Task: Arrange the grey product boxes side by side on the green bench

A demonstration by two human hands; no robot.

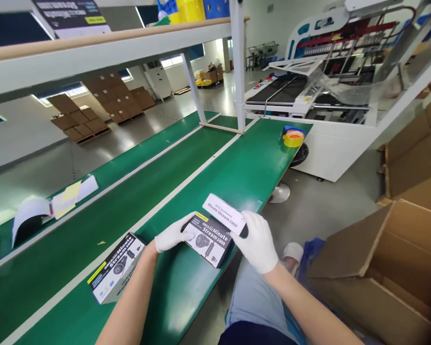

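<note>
A small printed product box (209,242) marked "Minute Stream 1000" is held between my two gloved hands over the green work surface near its edge. My left hand (175,233) is closed on its left side, with the thumb on the printed front. On the other side my right hand (256,241) grips the right end, by a white panel (223,214) with the same name. Whether that panel is a flap or a fixed side, I cannot tell. Left of my left forearm lies a second box (118,263) with the same print.
Yellow tape rolls (293,138) lie at the far end of the green bench (233,167). Papers (62,196) are across the belt. A shelf (129,57) spans overhead. Open cartons (366,273) stand at right, and a large white machine (330,143) is beyond.
</note>
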